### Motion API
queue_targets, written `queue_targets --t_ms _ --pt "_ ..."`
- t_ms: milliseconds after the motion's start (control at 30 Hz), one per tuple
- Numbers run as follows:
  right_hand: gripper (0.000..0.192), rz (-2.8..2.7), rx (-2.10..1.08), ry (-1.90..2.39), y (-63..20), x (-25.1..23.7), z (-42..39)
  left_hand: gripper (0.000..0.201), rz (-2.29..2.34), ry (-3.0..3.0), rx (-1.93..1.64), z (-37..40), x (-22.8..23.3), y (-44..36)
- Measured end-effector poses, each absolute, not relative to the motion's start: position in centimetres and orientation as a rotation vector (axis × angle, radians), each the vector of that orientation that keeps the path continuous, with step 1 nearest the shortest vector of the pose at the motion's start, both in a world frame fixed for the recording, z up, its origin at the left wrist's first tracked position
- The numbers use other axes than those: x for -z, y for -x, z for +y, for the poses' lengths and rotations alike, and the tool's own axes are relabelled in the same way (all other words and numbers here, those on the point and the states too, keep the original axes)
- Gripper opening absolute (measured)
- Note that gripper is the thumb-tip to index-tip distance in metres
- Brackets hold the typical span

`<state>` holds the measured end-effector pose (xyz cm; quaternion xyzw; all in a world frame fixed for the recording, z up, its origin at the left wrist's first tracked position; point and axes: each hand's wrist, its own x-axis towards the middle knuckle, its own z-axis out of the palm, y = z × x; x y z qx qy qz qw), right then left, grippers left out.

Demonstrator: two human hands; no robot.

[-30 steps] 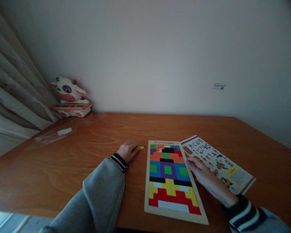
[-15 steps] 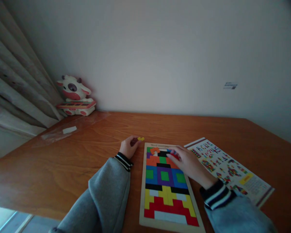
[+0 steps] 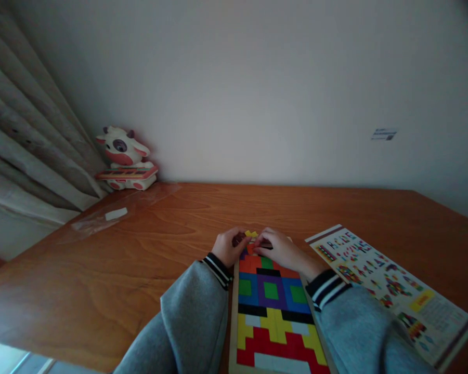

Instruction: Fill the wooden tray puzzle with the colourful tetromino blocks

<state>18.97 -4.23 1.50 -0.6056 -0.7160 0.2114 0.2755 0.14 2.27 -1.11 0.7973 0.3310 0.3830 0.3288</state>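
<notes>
A wooden tray puzzle (image 3: 234, 332) filled with coloured block pieces lies on the table in front of me. My left hand (image 3: 229, 246) is over its far left corner, finger and thumb pinching a small yellow puzzle piece (image 3: 251, 234). From the other side, my right hand (image 3: 283, 250) reaches across the far end of the board. Its bent fingertips are at an orange puzzle piece (image 3: 251, 249) near the top left. The two hands are close together, and they cover much of the board's top rows. Lower rows of red, yellow, blue, green and purple pieces lie flat.
A printed pattern sheet (image 3: 374, 278) lies to the right of the board. At the back left stands a toy cow with a keyboard (image 3: 127, 158), beside a curtain (image 3: 27, 135). Clear film with a white label (image 3: 116, 213) is on the table's left side.
My left hand has carried the yellow piece right, to the board's top corner. My right hand has moved left along the top rows to the orange piece. The view has shifted slightly.
</notes>
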Motion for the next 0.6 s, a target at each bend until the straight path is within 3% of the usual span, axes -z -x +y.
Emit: queue_targets --t_ms 133,267,367,467,600 --pt "0.031 -1.774 -0.745 1.585 -18.9 -1.1 -4.0 0.023 0.882 -2.055 -1.044 2.5 0.9 -0.1" --pt "0.024 -1.745 -0.771 1.505 -19.2 -1.1 -4.2 0.032 0.867 -1.982 -1.075 2.5 0.8 0.0" --pt "0.031 -1.601 -0.808 1.459 -19.9 -1.2 -4.6 0.045 0.78 -1.858 -1.051 2.4 1.0 -0.1" --pt "0.036 -1.415 -0.813 1.431 -20.4 -1.3 -5.1 0.043 0.68 -1.762 -1.002 2.1 1.3 -0.3" --pt "0.029 -1.478 -0.747 1.474 -20.0 -2.1 -6.2 0.049 0.591 -1.711 -0.949 1.4 1.4 -0.8"
